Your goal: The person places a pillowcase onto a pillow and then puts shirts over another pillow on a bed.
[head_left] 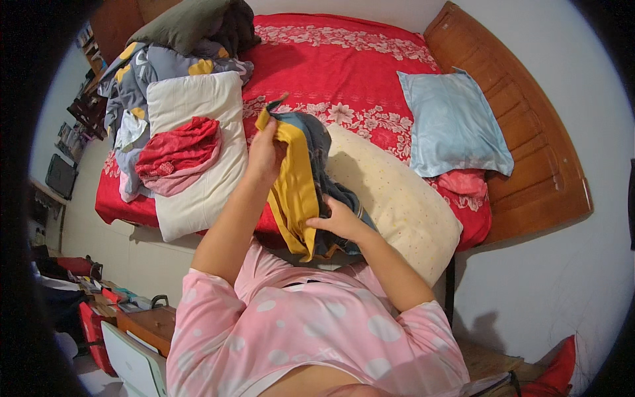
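A yellow and dark blue piece of cloth (299,192) hangs in front of my body, over the near edge of the bed. Its exact kind is unclear. My left hand (266,153) is closed around the upper end of the yellow part. Lower down and to the right, my right hand (336,218) grips the cloth where yellow meets dark blue, thumb on the yellow side. A cream speckled pillow (413,212) lies just beyond my right forearm. To the left of the cloth, a white pillow (228,99) has crumpled red and pink fabric (180,151) on it.
The bed has a red floral sheet (331,63) and a wooden headboard (529,132) on the right. A light blue pillow (450,122) rests near the headboard. Grey patterned bedding (175,66) and a dark green cushion (182,26) are heaped at far left. A wooden case (149,324) stands lower left.
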The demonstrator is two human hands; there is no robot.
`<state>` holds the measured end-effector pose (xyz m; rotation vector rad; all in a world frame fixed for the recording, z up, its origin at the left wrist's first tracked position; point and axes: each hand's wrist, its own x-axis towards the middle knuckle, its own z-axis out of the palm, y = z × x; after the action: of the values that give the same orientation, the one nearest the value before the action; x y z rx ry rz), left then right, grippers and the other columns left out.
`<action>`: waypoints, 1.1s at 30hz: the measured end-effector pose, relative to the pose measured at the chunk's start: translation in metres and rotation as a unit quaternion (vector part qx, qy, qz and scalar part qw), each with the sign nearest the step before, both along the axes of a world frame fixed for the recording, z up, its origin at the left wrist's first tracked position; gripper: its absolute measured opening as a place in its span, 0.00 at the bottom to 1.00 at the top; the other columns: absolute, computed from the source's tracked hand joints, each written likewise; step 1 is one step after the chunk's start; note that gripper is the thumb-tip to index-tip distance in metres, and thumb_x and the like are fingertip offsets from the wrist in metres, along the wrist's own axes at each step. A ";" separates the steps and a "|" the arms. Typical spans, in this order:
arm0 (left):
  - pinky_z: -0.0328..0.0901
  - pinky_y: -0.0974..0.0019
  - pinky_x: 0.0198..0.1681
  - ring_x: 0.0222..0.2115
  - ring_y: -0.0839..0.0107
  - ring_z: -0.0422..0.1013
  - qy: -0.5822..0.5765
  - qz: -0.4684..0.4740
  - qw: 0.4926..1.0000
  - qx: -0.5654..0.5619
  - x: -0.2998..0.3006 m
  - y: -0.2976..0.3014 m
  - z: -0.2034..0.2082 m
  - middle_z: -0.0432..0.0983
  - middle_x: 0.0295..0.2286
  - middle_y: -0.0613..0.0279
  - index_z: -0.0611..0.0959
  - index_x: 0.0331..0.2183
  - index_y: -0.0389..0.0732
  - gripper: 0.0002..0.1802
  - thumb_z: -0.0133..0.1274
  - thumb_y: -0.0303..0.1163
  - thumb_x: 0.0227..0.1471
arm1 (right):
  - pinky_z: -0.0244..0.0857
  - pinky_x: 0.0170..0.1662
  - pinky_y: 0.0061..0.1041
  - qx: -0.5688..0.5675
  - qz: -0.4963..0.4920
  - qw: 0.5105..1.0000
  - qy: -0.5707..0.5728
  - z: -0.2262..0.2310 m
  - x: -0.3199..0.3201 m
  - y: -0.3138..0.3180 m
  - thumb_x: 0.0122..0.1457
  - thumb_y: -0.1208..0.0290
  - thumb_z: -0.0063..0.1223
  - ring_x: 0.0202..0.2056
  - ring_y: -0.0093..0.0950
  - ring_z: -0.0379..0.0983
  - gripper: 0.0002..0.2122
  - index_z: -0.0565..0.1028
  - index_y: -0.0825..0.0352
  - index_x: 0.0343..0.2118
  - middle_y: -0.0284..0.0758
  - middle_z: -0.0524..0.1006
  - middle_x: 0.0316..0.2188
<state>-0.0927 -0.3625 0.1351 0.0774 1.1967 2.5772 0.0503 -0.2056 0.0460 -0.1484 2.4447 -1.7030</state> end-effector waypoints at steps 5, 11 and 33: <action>0.68 0.61 0.40 0.35 0.64 0.74 0.020 -0.004 0.997 0.072 -0.017 -0.016 0.012 0.75 0.36 0.57 0.72 0.39 0.39 0.15 0.39 0.41 0.59 | 0.64 0.45 0.29 0.000 -0.122 0.990 0.076 -0.012 0.006 -0.007 0.45 0.66 0.63 0.41 0.32 0.69 0.25 0.67 0.71 0.45 0.43 0.71 0.35; 0.67 0.63 0.40 0.36 0.65 0.73 0.053 0.004 0.998 0.038 -0.018 -0.028 0.003 0.75 0.36 0.57 0.72 0.40 0.40 0.17 0.40 0.43 0.59 | 0.65 0.34 0.24 0.038 -0.122 0.989 0.074 0.046 0.008 -0.031 0.49 0.64 0.60 0.29 0.26 0.71 0.16 0.68 0.70 0.34 0.37 0.74 0.27; 0.58 0.64 0.50 0.48 0.63 0.63 0.384 -0.066 0.850 -0.354 0.034 0.019 -0.033 0.67 0.46 0.53 0.62 0.52 0.37 0.37 0.61 0.34 0.42 | 0.57 0.54 0.31 -0.465 -0.203 0.854 0.110 0.067 -0.028 0.059 0.63 0.70 0.36 0.50 0.29 0.65 0.16 0.63 0.69 0.51 0.36 0.68 0.48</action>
<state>-0.0587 -0.3439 0.1022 1.0522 2.2317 1.8276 0.0220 -0.1470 0.1125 0.0842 1.5872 -3.0797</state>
